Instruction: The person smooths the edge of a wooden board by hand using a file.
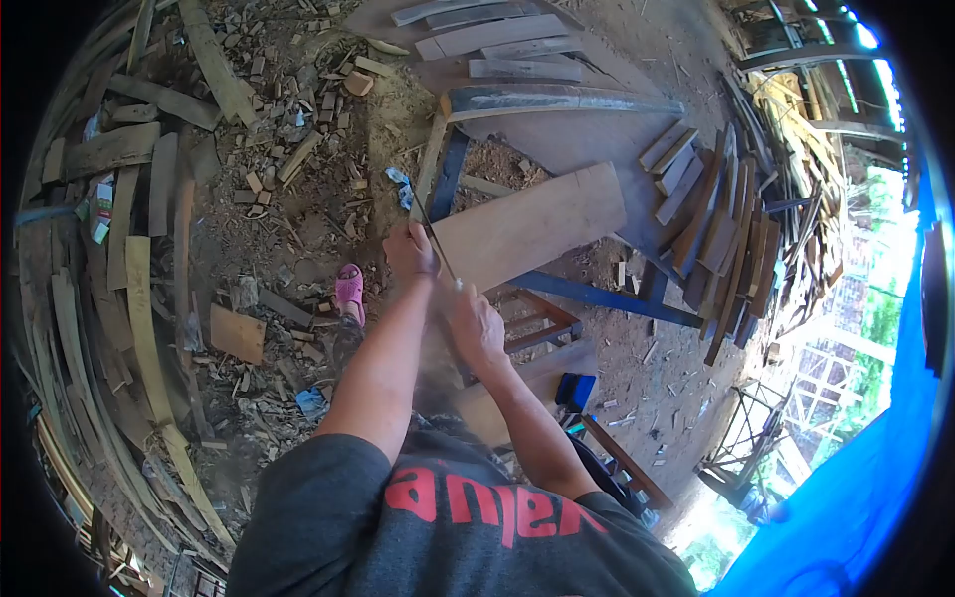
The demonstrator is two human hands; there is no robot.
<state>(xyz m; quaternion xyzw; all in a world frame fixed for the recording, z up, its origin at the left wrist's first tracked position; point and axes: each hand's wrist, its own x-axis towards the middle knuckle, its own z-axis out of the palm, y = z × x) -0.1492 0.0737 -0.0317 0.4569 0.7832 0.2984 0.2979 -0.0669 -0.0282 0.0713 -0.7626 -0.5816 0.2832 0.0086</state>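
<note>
A wide, pale wooden board (542, 221) lies slanted across a work frame in front of me. Along its left end runs a long, thin, dark blade (427, 211), seen nearly edge-on. My right hand (479, 326) is closed around the near end of this thin-bladed tool, at the board's lower left corner. My left hand (410, 251) is closed just left of the blade, right by the board's end; what its fingers hold is hidden. The frame under the board has a blue bar (607, 297) and a worn wooden beam (557, 100).
Short planks (497, 35) lie at the far side. Stacked curved boards (731, 224) stand to the right, and long planks (139, 328) line the left. Offcuts (264, 189) litter the ground. A pink sandal (349, 289), a blue box (576, 391) and a blue tarp (846, 507) also show.
</note>
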